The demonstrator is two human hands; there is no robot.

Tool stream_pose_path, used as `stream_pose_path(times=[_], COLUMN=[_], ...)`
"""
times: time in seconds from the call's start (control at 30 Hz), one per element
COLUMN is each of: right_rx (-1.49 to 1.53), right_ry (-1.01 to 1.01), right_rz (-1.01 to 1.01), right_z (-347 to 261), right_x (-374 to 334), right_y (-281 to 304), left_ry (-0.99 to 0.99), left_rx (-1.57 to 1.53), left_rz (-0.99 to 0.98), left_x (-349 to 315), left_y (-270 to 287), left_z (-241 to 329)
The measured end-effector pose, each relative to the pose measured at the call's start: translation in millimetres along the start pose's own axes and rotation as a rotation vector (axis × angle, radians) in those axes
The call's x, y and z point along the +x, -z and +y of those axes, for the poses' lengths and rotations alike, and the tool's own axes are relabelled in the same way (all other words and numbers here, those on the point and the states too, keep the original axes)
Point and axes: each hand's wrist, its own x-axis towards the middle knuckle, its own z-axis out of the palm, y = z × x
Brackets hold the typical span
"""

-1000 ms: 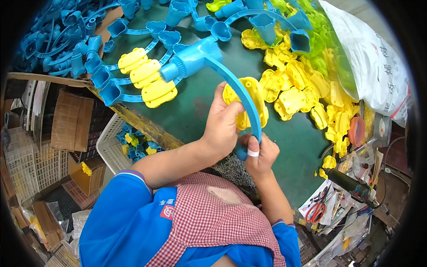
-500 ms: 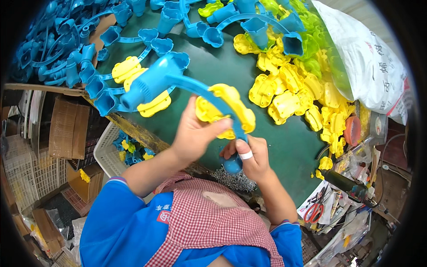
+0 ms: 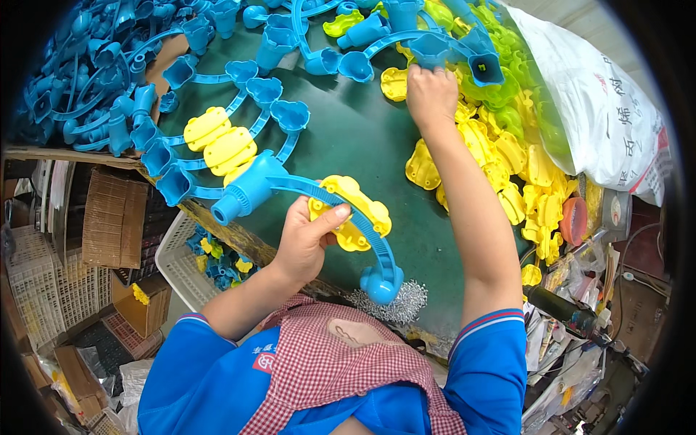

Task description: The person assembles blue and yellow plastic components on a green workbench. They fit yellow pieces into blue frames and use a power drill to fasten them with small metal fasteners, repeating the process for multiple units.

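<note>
Closed around a blue curved plastic arm, my left hand presses its thumb on the ribbed strip. A yellow moulded plastic piece sits against the arm's curve. The arm carries a wide hollow cup at its left end and a rounded knob at its lower right end. At the far side of the table, my right hand is closed at the base of another blue flared part, its fingertips partly hidden. Yellow pieces lie heaped under and beside that wrist.
Joined blue arms with stacked yellow pieces lie left on the green table. A blue heap fills the far left. Right are green pieces and a white sack. Small metal parts lie at the near edge.
My right hand has left the arm's lower end and reached far across to the blue flared part, which has shifted slightly. My left hand has lowered the arm and yellow piece a little.
</note>
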Motion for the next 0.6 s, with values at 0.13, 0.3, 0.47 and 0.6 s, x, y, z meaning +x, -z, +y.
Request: stream_pose_path(times=[0.13, 0.3, 0.47, 0.6], right_rx=[0.113, 0.079, 0.061, 0.718], right_ry=[-0.066, -0.144, -0.029, -0.271], right_rz=[0.188, -0.056, -0.158, -0.034], right_z=[13, 23, 29, 28], right_x=[3, 3, 0, -5], right_y=[14, 13, 9, 24], left_ry=[-0.03, -0.018, -0.037, -0.041], left_rx=[-0.004, -0.033, -0.023, -0.044], left_rz=[0.024, 0.035, 0.013, 0.037], left_x=[-4, -3, -4, -8], left_y=[13, 13, 13, 18], left_z=[4, -2, -2, -2])
